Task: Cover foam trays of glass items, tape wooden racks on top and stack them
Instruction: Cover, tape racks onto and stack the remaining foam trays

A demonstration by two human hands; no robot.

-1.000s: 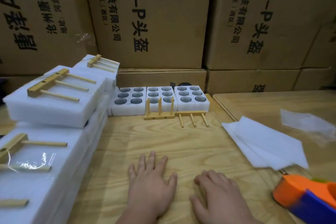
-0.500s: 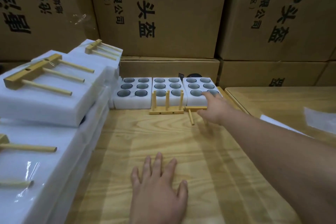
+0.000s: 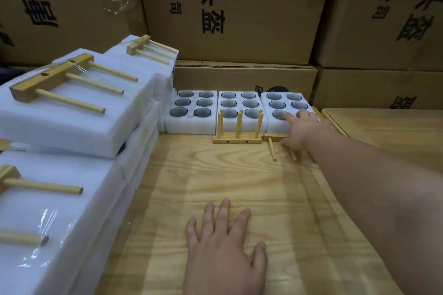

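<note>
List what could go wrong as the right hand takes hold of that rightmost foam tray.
1. The right hand reaches over a wooden rack lying flat in front of the rightmost foam tray; dragging the tray forward may shove or snag its pegs.
2. The upright rack stands close beside; a sideways sweep could tip it.
3. The glass items sit uncovered; tilting the tray with a one-handed grip could spill them.

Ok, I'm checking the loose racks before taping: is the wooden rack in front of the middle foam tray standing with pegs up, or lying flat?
Standing. The wooden rack rests on its base with three pegs pointing up.
</note>
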